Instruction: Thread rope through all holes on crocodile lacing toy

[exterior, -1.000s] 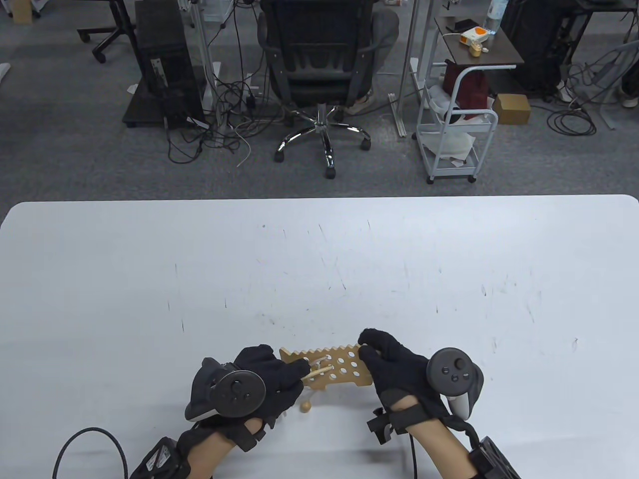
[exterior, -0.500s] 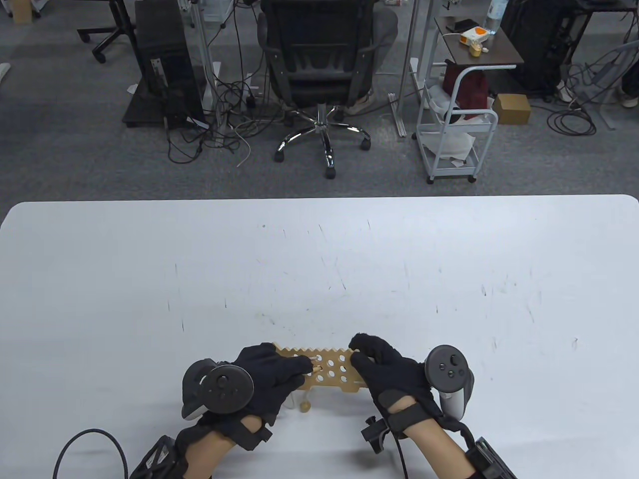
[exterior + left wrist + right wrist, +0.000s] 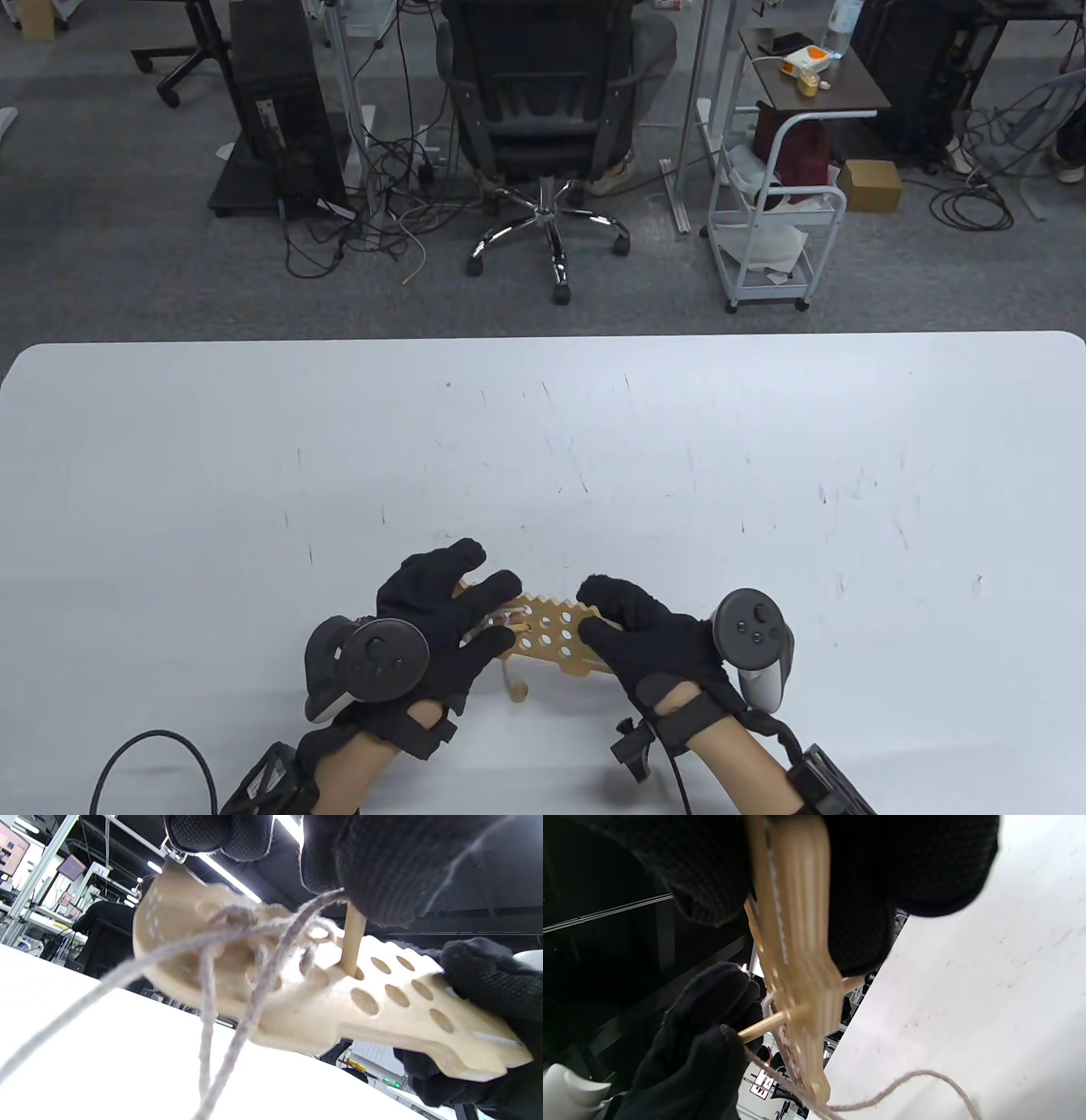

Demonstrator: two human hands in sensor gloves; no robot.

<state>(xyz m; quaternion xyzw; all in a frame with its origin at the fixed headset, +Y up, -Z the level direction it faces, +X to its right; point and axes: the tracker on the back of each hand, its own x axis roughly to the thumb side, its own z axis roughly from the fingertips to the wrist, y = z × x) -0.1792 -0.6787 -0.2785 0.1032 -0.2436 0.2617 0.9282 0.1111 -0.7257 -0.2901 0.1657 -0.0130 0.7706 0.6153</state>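
Left hand (image 3: 441, 611) at the left end of the crocodile lacing toy (image 3: 556, 641), fingertips pinching the wooden needle (image 3: 352, 942) poked into a hole. Grey rope (image 3: 237, 984) looped through the left-end holes, trailing below the toy toward a wooden bead (image 3: 518, 694). Toy held off the white table (image 3: 764, 475). Right hand (image 3: 645, 637) clamped round the toy's right end.

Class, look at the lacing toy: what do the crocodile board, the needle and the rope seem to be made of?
Crocodile board: apparently pale unpainted wood, matte, with layered edges suggesting plywood.
Needle: a smooth light wooden dowel, seemingly.
Rope: grey, fuzzy, twisted fibre, possibly cotton or wool.
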